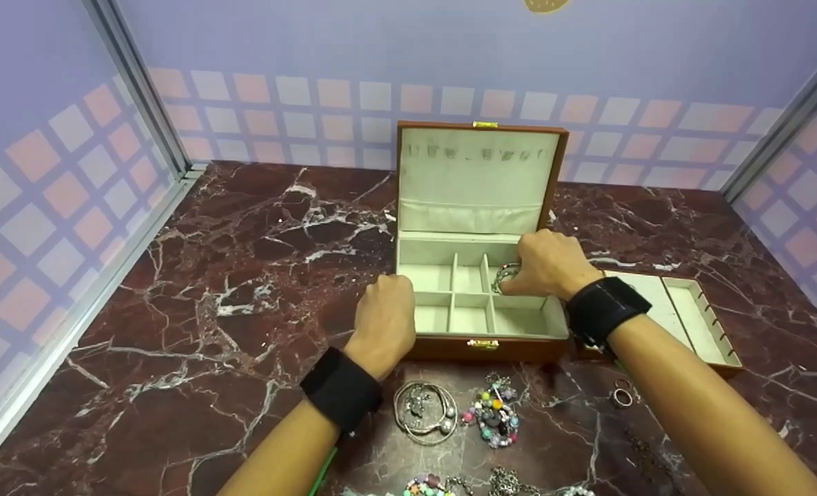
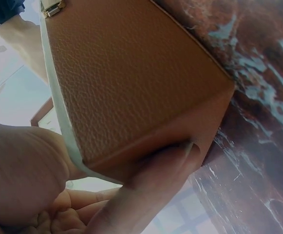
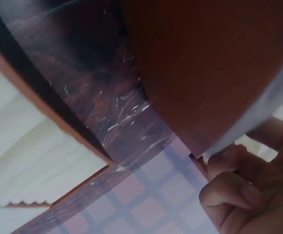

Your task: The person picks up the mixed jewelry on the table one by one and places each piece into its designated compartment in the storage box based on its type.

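A brown jewellery box [image 1: 481, 348] stands open, its lid upright and its cream compartments showing. My right hand [image 1: 545, 265] is over the box's right rear compartment and pinches a silver bracelet [image 1: 504, 275]. My left hand [image 1: 384, 313] is against the box's left front corner with its fingers curled. In the left wrist view the thumb [image 2: 151, 180] presses on the side of the box [image 2: 131, 73] and the curled fingers hold nothing. The right wrist view shows only the box's outer wall [image 3: 219, 58] and curled fingertips [image 3: 234, 190]; the bracelet is hidden there.
A removed cream tray [image 1: 684, 313] lies right of the box. In front of the box on the marble table [image 1: 209, 310] lie a silver bracelet [image 1: 423, 408], a coloured bead bracelet [image 1: 494, 415], a ring [image 1: 622, 397] and more jewellery at the near edge. Walls enclose three sides.
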